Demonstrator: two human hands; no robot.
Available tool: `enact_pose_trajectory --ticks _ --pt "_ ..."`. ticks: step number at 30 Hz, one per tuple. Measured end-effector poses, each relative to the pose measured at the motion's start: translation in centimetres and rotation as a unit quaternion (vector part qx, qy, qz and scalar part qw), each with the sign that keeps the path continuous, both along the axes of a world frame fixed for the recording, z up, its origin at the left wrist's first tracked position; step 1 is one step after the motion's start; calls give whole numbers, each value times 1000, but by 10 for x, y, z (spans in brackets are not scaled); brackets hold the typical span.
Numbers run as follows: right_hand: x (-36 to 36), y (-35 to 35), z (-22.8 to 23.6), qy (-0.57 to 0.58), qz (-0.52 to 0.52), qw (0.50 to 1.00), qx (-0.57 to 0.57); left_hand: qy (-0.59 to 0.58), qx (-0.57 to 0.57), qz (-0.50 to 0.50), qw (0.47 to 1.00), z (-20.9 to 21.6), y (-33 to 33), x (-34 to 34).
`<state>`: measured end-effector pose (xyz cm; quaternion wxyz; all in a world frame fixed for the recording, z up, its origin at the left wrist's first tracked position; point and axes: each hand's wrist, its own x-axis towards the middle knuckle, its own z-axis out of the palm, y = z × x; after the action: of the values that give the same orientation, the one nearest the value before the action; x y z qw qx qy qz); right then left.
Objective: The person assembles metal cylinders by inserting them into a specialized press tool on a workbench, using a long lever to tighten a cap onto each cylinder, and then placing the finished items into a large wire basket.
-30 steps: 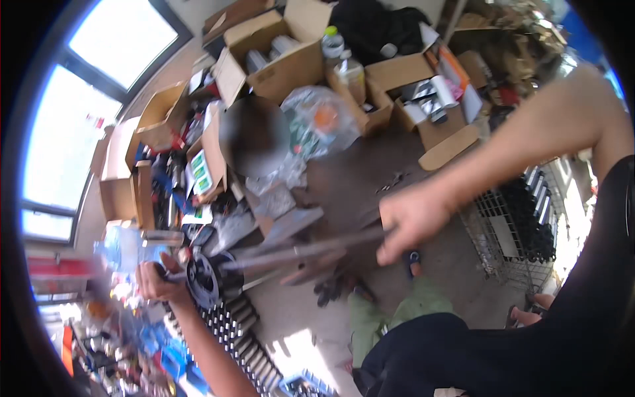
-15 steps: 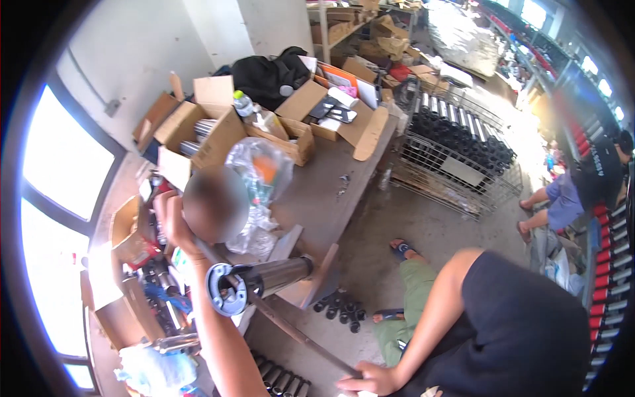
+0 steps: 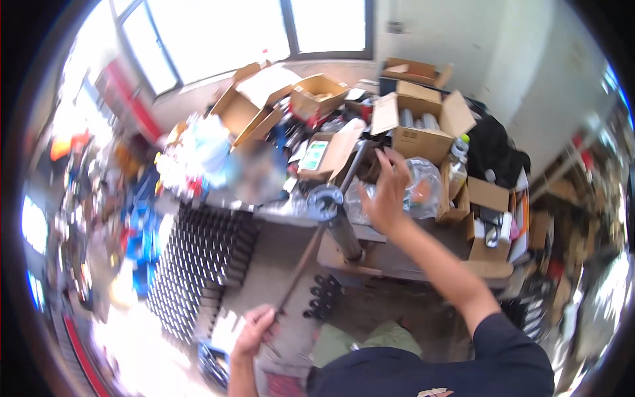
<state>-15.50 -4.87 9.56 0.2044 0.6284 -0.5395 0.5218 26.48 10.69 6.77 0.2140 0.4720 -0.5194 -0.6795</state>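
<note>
Risk: long thin metal rod is slipping; left hand is clasping only its lower end.
Reach: right hand, open-fingered, is nearing dark metal cylinder, holding nothing.

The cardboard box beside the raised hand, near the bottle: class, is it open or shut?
Open. The cardboard box has its top flaps spread outward, and pale cylindrical items show inside it, just beyond the right hand.
</note>
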Motion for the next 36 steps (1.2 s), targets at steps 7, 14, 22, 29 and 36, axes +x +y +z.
enact_pose_trajectory --ticks 7,14,22,29,36 --pt "-152 -161 57 442 15 817 370 -519 -363 109 766 76 -47 -200" --pt "-171 -132 60 414 -60 873 252 -617 -398 165 658 48 -62 -213" --pt "-129 50 86 248 -292 876 294 -548 -596 125 573 -6 -135 -152" --pt "-81 167 71 213 -440 835 253 -337 -771 119 527 -32 -242 -145" --pt "6 189 104 157 -493 748 416 -236 -792 96 554 -33 -270 -140"
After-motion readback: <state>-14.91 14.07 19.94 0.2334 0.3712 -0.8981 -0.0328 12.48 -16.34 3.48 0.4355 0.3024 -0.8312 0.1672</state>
